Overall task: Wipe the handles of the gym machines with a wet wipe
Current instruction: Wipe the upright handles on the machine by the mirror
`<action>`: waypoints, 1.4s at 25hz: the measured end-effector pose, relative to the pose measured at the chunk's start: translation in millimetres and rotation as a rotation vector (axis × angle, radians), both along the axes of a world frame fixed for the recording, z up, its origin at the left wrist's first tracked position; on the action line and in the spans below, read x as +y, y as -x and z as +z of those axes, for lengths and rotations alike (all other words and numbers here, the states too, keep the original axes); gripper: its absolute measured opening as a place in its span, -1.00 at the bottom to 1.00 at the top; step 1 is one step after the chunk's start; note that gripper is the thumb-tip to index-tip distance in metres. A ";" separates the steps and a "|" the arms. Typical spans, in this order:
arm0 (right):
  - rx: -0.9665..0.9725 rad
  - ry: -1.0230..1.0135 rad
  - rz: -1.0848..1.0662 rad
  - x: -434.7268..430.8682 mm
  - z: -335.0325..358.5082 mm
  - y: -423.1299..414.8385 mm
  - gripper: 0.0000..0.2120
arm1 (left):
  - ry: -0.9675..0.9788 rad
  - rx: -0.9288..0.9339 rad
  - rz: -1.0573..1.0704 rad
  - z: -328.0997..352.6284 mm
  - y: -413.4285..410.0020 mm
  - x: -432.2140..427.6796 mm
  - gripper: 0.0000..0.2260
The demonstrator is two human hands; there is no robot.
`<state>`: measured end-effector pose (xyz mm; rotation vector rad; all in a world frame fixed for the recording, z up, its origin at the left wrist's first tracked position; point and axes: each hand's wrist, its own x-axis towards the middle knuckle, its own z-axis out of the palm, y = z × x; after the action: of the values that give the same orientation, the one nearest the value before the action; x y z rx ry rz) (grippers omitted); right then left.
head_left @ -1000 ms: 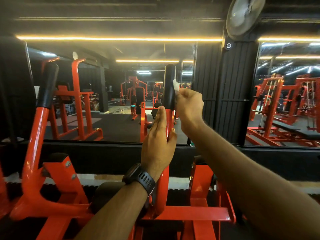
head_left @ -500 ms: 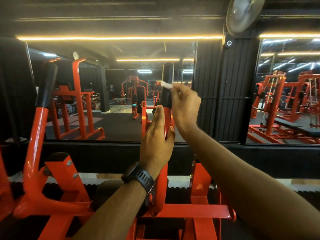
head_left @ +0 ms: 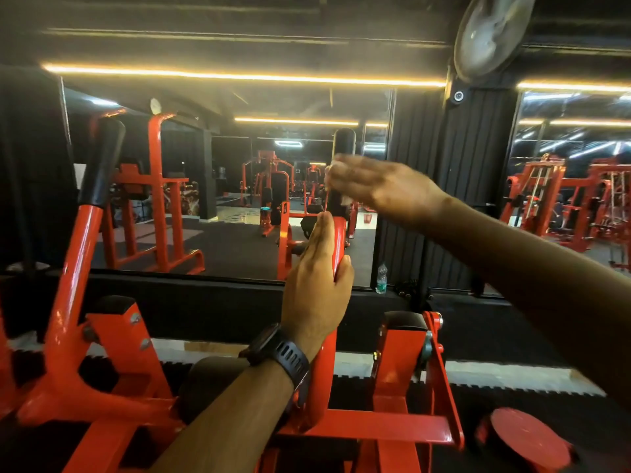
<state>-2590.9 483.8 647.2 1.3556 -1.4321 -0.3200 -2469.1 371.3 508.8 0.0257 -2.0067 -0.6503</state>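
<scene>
The left hand (head_left: 317, 278) is clamping around the red lever arm (head_left: 338, 238) just below the black handle grip (head_left: 344, 141), steadying it. The right hand (head_left: 386, 189) is lying across that grip from the right, heavily blurred. Its fingers are looking stretched out rather than curled, but the blur is hiding whether the thumb is pinching anything, so I cannot tell how it is holding. The wet wipe (head_left: 345, 200) is showing only as a pale scrap under the right palm, against the lower part of the grip. The two hands are sitting apart, one above the other on the same arm. The likeliest trouble is the wipe slipping free: a flat, fast-moving hand is probably giving it little hold, and it could drop down among the red frame members below. A quick pass is also risking bare patches, since the top of the grip and its far side are getting no visible contact. If the left hand is loosening, the lever arm may be swinging and knocking the wipe off line. The second handle (head_left: 102, 162), well to the left, is appearing untouched and could be skipped.
</scene>
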 end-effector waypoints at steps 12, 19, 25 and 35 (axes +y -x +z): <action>0.132 -0.416 -0.162 -36.4 38.9 -26.4 -0.57 | -0.009 0.036 -0.053 -2.2 2.1 -2.7 -0.34; 0.201 -0.343 -0.314 -41.9 53.5 -30.5 -0.50 | 0.009 0.038 -0.071 -4.3 5.9 -5.5 -0.35; 0.082 -0.063 -0.324 -38.5 35.2 -28.0 -0.49 | 0.015 0.039 -0.072 -3.8 6.6 -5.3 -0.35; -0.669 0.860 0.158 -66.3 14.0 -41.4 -0.80 | 0.005 -0.003 -0.077 -1.2 1.1 -3.0 -0.35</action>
<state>-2549.5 417.5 661.2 0.8494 -1.6781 0.8499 -2470.2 368.3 507.6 -0.0541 -2.0200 -0.6948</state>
